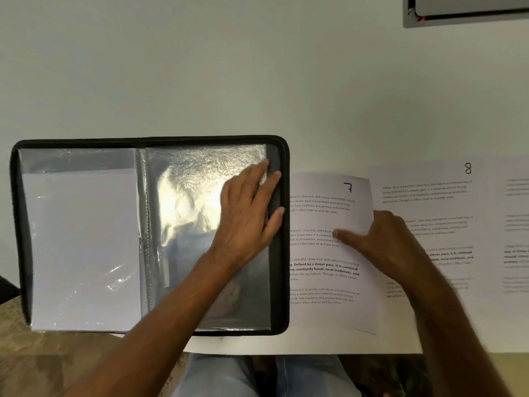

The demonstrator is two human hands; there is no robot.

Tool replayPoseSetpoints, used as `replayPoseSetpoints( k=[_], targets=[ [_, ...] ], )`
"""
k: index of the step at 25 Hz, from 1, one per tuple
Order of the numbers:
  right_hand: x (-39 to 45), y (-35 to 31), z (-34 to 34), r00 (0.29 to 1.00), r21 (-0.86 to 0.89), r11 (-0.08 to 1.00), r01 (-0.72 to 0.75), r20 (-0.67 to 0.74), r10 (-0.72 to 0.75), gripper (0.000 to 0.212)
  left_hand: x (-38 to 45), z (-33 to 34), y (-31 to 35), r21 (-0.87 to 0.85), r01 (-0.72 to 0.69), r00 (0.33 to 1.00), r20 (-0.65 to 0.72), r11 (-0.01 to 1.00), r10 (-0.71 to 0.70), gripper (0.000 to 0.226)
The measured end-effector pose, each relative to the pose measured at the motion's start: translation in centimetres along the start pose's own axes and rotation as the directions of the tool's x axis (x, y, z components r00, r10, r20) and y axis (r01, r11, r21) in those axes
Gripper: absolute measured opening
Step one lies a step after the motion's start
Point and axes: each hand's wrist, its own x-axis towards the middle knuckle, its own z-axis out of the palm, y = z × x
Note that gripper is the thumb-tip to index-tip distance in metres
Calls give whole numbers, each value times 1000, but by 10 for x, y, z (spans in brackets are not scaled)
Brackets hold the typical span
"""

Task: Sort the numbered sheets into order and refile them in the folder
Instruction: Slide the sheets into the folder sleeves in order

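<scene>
- Refiling step: right hand (380,239) pinches sheet 7 (329,247); left hand (249,213), fingers straight, presses the empty plastic sleeve (200,196).
- Next, probably: slide it leftward into that sleeve's opening.

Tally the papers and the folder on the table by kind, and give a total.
Numbered printed sheets lying loose: 2, sheet 7 and sheet 8.
Further printed sheet cut off at the right edge, number not visible: 1.
Blank-looking sheet inside a clear sleeve: 1.
Black zip folder, open: 1.
Total: 5.
</scene>
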Motion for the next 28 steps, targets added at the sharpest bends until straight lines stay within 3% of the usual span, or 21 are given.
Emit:
replayPoseSetpoints(
  k=[5,7,11,17,23,26,28],
  targets=[
    [2,-1,-15,984,-50,995,-86,153,93,53,10,-25,-45,36,181,978,-116,983,-176,56],
    [0,-5,-19,986,-41,995,-92,137,97,55,3,-34,-62,53,237,965,-129,970,-229,58],
    [-15,-15,-32,989,38,998,-52,-138,57,45,-6,-43,-79,135,284,958,-89,949,-274,62],
    [-46,-39,-37,867,92,990,103,-496,-44,24,-6,-48,-89,230,197,980,-86,953,-182,55],
    [-60,-59,-32,693,226,923,311,-719,-57,25,-9,-50,-97,210,53,985,-171,976,-17,31],
    [-60,-65,-21,655,344,844,412,-755,-13,30,-10,-52,-102,195,16,977,-211,981,26,17],
    [-56,-69,-9,654,461,755,467,-755,57,20,-9,-54,-104,190,5,975,-221,982,38,11]
  ],
)
